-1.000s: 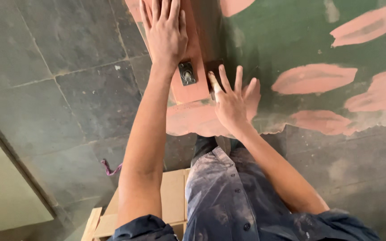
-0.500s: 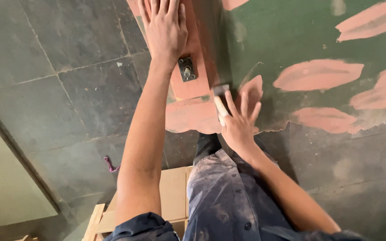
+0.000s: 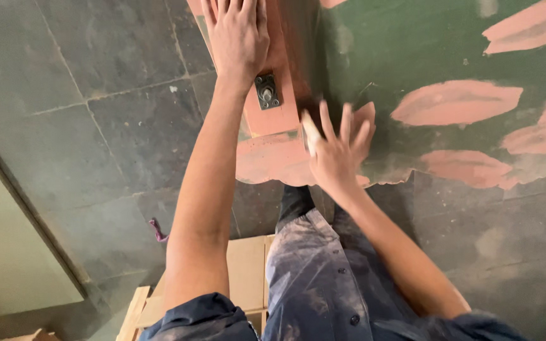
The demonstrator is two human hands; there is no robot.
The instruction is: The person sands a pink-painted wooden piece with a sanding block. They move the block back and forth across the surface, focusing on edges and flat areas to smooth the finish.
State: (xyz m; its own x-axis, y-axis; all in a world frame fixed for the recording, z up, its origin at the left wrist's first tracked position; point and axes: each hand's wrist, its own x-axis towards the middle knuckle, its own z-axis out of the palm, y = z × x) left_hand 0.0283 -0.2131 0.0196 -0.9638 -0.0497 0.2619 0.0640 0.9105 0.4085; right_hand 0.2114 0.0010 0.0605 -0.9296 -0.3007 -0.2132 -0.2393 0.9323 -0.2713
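Note:
My left hand lies flat, fingers together, on the reddish-brown edge strip of a green painted panel, just above a small metal catch. My right hand is blurred and spread against the panel's lower edge. It presses a small pale pad under the thumb side. Pink filler patches dot the green surface around it.
Dark grey stone floor tiles lie to the left and below. I stand on a light wooden stool. A pale board leans at the lower left, and a small purple scrap lies on the floor.
My right hand has slid down and back up along the panel's lower edge with the pale pad. My left hand has stayed pressed on the strip.

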